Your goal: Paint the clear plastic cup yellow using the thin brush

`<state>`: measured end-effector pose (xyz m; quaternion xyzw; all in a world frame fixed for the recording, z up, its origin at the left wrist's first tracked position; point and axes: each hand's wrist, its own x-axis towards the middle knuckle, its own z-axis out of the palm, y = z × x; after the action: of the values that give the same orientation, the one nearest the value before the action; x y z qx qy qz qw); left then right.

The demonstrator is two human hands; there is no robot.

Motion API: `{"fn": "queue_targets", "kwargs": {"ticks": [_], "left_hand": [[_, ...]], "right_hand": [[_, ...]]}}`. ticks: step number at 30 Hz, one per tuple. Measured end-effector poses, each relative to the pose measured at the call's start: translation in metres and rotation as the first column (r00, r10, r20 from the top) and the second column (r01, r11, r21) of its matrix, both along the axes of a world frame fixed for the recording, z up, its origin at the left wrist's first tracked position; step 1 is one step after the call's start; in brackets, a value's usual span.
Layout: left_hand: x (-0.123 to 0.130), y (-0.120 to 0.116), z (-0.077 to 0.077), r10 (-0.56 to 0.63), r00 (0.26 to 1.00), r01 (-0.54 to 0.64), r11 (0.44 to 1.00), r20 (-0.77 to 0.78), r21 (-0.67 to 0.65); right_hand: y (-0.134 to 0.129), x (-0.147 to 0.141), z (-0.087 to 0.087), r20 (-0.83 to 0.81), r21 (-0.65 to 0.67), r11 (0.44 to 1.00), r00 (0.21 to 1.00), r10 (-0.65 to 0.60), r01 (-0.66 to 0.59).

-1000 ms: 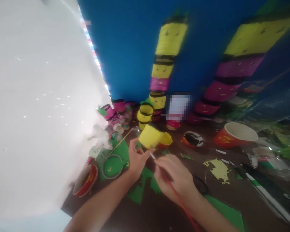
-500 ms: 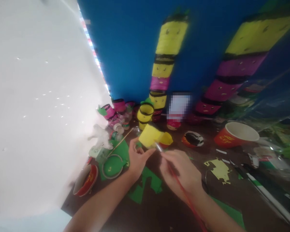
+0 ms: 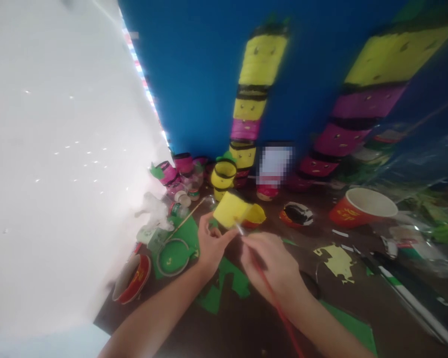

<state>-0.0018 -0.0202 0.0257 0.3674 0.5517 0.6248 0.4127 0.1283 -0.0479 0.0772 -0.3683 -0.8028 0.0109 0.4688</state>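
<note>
My left hand (image 3: 213, 243) is closed on a yellow-painted piece (image 3: 229, 209) that looks like a cut paper cup, tilted above the dark table. In my right hand (image 3: 271, 261) is a paintbrush with a red handle (image 3: 272, 293), pinched near its metal collar. The brush tip meets the lower right edge of the yellow piece, close to my left thumb. Just behind it stands a small red dish of yellow paint (image 3: 256, 215), partly hidden. A dish with black paint (image 3: 296, 214) is farther right.
Yellow and pink painted cups are stacked against the blue backdrop (image 3: 201, 74). A red paper cup (image 3: 362, 208) stands at right, near yellow paper scraps (image 3: 336, 262) and a knife. Green paper (image 3: 188, 233), a tape ring (image 3: 173, 257) and a red cup ring (image 3: 132, 279) lie at left.
My right hand and the brush have shifted slightly left along the lower edge of the yellow piece. My left hand keeps its hold almost unmoved.
</note>
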Motion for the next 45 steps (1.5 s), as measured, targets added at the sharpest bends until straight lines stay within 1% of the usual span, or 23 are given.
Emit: {"fn": "queue_targets", "kwargs": {"ticks": [2, 4, 7, 9, 10, 12, 14, 15, 19, 20, 23, 24, 25, 28, 29, 33, 34, 38, 39, 41, 43, 44, 45], "left_hand": [[0.0001, 0.0004, -0.0005, 0.0, 1.0, 0.0, 1.0, 0.01, -0.002], [-0.0001, 0.0004, -0.0007, -0.002, 1.0, 0.002, 1.0, 0.012, 0.005], [-0.0004, -0.0002, 0.0, -0.012, 1.0, 0.012, 1.0, 0.002, 0.005], [-0.0006, -0.0007, 0.0009, -0.02, 1.0, 0.02, 1.0, -0.001, -0.003], [-0.0006, -0.0009, 0.0012, -0.021, 1.0, 0.021, 1.0, 0.001, -0.005], [-0.0006, -0.0009, 0.0018, -0.016, 1.0, 0.016, 1.0, 0.008, -0.004], [-0.0005, -0.0008, 0.0021, -0.013, 1.0, 0.013, 1.0, 0.011, 0.002], [-0.0004, -0.0008, 0.0021, -0.012, 1.0, 0.012, 1.0, 0.01, 0.004], [-0.0004, -0.0009, 0.0017, -0.012, 1.0, 0.012, 1.0, -0.006, -0.002], [-0.0004, -0.0009, 0.0014, -0.01, 1.0, 0.01, 1.0, -0.006, -0.004], [-0.0006, -0.0007, 0.0009, -0.008, 1.0, 0.008, 1.0, -0.001, -0.004], [-0.0006, -0.0007, 0.0008, -0.011, 1.0, 0.011, 1.0, 0.002, -0.003], [-0.0006, -0.0008, 0.0008, -0.015, 1.0, 0.015, 1.0, 0.005, -0.002], [-0.0006, -0.001, 0.0008, -0.016, 1.0, 0.016, 1.0, 0.007, 0.001], [-0.0006, -0.0011, 0.0008, -0.013, 1.0, 0.013, 1.0, 0.007, 0.0], [-0.0008, -0.0012, 0.0008, -0.019, 1.0, 0.019, 1.0, 0.008, -0.005], [-0.0008, -0.0011, 0.0009, -0.019, 1.0, 0.019, 1.0, 0.006, -0.002], [-0.0004, -0.0006, 0.0008, -0.006, 1.0, 0.006, 1.0, 0.003, 0.003], [-0.0002, -0.0003, 0.0007, -0.009, 1.0, 0.009, 1.0, 0.007, 0.0], [0.0002, 0.0, 0.0008, -0.011, 1.0, 0.011, 1.0, 0.021, -0.005], [0.0007, 0.0002, 0.0011, -0.001, 0.999, 0.001, 1.0, 0.034, -0.003], [0.0008, 0.0002, 0.0014, 0.004, 0.999, -0.004, 1.0, 0.036, -0.002], [0.0009, 0.0001, 0.0017, 0.006, 0.999, -0.006, 1.0, 0.033, -0.002]], "right_hand": [[-0.0007, -0.0009, -0.0008, 0.013, -0.062, 0.994, 0.996, 0.089, -0.088], [-0.0014, -0.0011, -0.0008, -0.017, -0.059, 0.991, 0.992, 0.122, -0.123], [-0.0009, -0.0002, -0.0003, -0.069, 0.026, 0.999, 0.997, 0.023, -0.021], [-0.0004, -0.0001, -0.0011, -0.068, 0.03, 0.999, 0.997, -0.02, 0.022], [-0.0004, -0.0004, -0.0017, -0.067, 0.011, 1.0, 0.998, -0.009, 0.01], [-0.0011, -0.0013, -0.0028, -0.071, -0.042, 0.997, 0.995, 0.064, -0.067], [-0.0022, -0.0018, -0.003, -0.097, -0.063, 0.99, 0.988, 0.116, -0.123], [-0.0026, -0.0018, -0.0028, -0.11, -0.053, 0.992, 0.988, 0.107, -0.114], [-0.0025, -0.0014, -0.0024, -0.1, -0.018, 0.999, 0.995, -0.031, 0.029], [-0.0022, -0.0013, -0.0029, -0.087, -0.028, 0.999, 0.996, -0.028, 0.025], [-0.001, -0.0008, -0.0047, -0.08, -0.066, 0.994, 0.994, 0.08, -0.086], [-0.0006, -0.0004, -0.005, -0.083, -0.068, 0.992, 0.992, 0.098, -0.103], [-0.0001, 0.0001, -0.0051, -0.087, -0.059, 0.994, 0.992, 0.09, -0.095], [0.0011, 0.0012, -0.0048, -0.086, -0.033, 0.999, 0.996, -0.014, 0.012], [0.0013, 0.0012, -0.0047, -0.08, -0.042, 0.999, 0.996, -0.024, 0.021], [0.0001, -0.0002, -0.003, -0.097, -0.087, 0.991, 0.991, 0.089, -0.097], [-0.0002, -0.0003, -0.0023, -0.108, -0.077, 0.992, 0.99, 0.089, -0.097], [-0.0002, 0.0, -0.002, -0.103, -0.044, 0.999, 0.994, -0.037, 0.033], [-0.0003, -0.0004, -0.0027, -0.092, -0.052, 0.998, 0.995, -0.036, 0.032], [-0.0012, -0.0015, -0.0039, -0.073, -0.096, 0.994, 0.997, 0.04, -0.047], [-0.0029, -0.0025, -0.0036, -0.089, -0.127, 0.982, 0.988, 0.126, -0.137], [-0.0037, -0.0024, -0.0026, -0.104, -0.125, 0.981, 0.985, 0.138, -0.151], [-0.0041, -0.0018, -0.0012, -0.119, -0.11, 0.985, 0.986, 0.118, -0.131]]}}
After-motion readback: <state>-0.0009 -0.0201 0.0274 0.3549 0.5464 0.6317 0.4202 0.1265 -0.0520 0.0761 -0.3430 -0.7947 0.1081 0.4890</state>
